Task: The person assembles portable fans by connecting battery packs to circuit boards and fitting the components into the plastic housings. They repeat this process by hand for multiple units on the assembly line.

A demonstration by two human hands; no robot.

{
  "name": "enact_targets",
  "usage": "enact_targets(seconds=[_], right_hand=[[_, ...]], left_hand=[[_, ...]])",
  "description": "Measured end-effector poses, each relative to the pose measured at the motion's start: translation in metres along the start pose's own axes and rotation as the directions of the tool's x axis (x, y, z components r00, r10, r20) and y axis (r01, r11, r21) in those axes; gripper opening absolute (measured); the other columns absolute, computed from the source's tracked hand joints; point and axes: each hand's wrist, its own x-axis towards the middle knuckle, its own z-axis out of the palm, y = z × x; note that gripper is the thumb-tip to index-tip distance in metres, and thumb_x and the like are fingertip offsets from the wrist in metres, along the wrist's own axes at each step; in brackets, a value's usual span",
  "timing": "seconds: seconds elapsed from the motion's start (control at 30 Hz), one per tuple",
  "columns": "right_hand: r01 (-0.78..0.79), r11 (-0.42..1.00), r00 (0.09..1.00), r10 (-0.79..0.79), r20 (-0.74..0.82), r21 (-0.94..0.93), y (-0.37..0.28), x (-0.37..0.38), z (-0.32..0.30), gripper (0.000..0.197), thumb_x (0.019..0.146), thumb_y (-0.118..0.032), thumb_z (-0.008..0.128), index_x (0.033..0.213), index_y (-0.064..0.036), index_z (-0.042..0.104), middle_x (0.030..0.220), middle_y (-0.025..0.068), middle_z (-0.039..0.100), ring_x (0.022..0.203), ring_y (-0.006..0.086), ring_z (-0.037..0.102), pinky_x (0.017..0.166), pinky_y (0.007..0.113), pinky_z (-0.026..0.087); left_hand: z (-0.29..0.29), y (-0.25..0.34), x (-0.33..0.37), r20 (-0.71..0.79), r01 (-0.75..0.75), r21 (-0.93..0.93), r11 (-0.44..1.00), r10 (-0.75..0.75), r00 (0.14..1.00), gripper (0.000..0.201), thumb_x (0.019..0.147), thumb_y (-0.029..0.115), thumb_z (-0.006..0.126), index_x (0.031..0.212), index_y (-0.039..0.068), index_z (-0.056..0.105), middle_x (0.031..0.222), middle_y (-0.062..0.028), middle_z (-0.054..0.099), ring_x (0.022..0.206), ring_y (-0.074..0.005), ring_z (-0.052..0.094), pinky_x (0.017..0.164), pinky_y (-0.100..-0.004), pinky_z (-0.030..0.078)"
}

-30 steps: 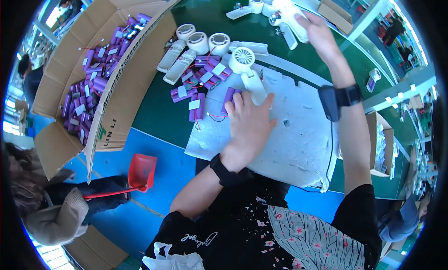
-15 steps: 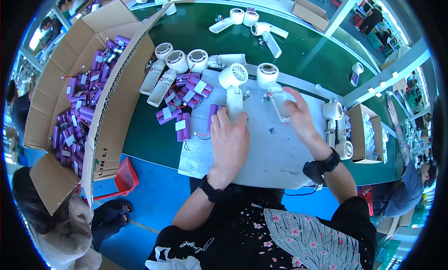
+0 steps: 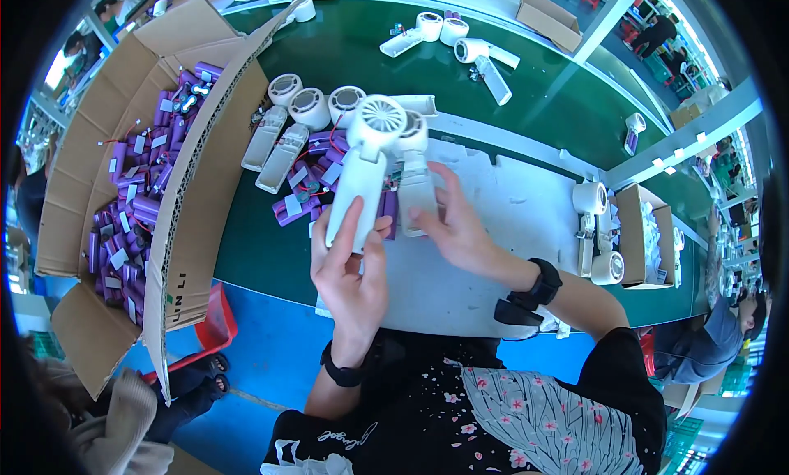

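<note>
My left hand [image 3: 352, 269] is closed around the handle of a white handheld fan [image 3: 359, 187], lifted with its round slotted head pointing away from me. Just to its right, my right hand [image 3: 460, 228] grips the handle of a second handheld fan [image 3: 417, 197], whose handle seems to be open-sided; its head is partly covered by the first fan. Purple battery packs [image 3: 293, 208] with red wires lie left of my left hand. More of them are partly hidden behind the two fans. A grey mat [image 3: 501, 269] spreads beneath my right hand.
On the left stands a large cardboard box [image 3: 209, 179] holding many purple battery packs [image 3: 152, 204]. Several open fan bodies [image 3: 282, 159] lie beside it. To the right are more fan parts [image 3: 589, 198] and a small carton [image 3: 637, 245]. Further fans [image 3: 493, 79] lie across the green table [image 3: 362, 48].
The left fan has been raised from the mat and moved left in my left hand. My right hand has brought the second fan leftward, close beside the first.
</note>
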Motion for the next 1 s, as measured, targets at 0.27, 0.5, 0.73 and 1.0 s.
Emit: enact_targets(seconds=[0.27, 0.5, 0.73, 1.0], right_hand=[[0.037, 0.788, 0.987, 0.068, 0.146, -0.614, -0.059, 0.061, -0.055, 0.039, 0.089, -0.022, 0.063, 0.123, -0.0048, 0.055, 0.096, 0.0118, 0.063, 0.082, 0.0157, 0.062, 0.07, 0.028, 0.049], [-0.346, 0.331, 0.869, -0.24, -0.433, -0.878, 0.035, 0.176, -0.196, 0.043, 0.087, -0.029, 0.061, 0.12, -0.0017, 0.059, 0.099, 0.0228, 0.066, 0.105, 0.0389, 0.061, 0.095, 0.045, 0.046], [-0.356, 0.806, 0.887, 0.132, -0.442, -0.473, -0.011, 0.128, -0.202, 0.029, 0.089, -0.011, 0.047, 0.109, 0.004, 0.061, 0.079, 0.0134, 0.063, 0.068, 0.0158, 0.06, 0.058, 0.028, 0.047], [-0.208, 0.927, 0.884, 0.315, -0.346, 0.312, -0.005, 0.002, -0.073, 0.038, 0.094, -0.005, 0.041, 0.131, -0.0103, 0.044, 0.091, 0.0116, 0.059, 0.069, 0.0137, 0.054, 0.058, 0.024, 0.043]], left_hand=[[-0.006, -0.036, -0.013, -0.063, -0.101, -0.1, 0.99, 0.095, 0.994, 0.041, 0.09, -0.01, 0.051, 0.13, -0.002, 0.053, 0.129, -0.0183, 0.042, 0.098, -0.0271, 0.067, 0.083, -0.0317, 0.057], [0.003, -0.039, -0.016, -0.062, -0.179, -0.124, 0.976, 0.172, 0.983, 0.044, 0.088, -0.013, 0.051, 0.131, -0.001, 0.052, 0.132, -0.0192, 0.039, 0.1, -0.0281, 0.066, 0.083, -0.0319, 0.057], [-0.001, -0.038, -0.019, -0.067, -0.124, -0.188, 0.974, 0.114, 0.991, 0.042, 0.091, -0.009, 0.051, 0.133, -0.003, 0.049, 0.135, -0.0188, 0.039, 0.101, -0.0283, 0.066, 0.088, -0.0348, 0.055], [-0.001, -0.044, -0.018, -0.081, -0.183, -0.236, 0.954, 0.168, 0.982, 0.044, 0.088, -0.013, 0.051, 0.132, -0.003, 0.049, 0.135, -0.0202, 0.038, 0.102, -0.0289, 0.065, 0.087, -0.0351, 0.056]])
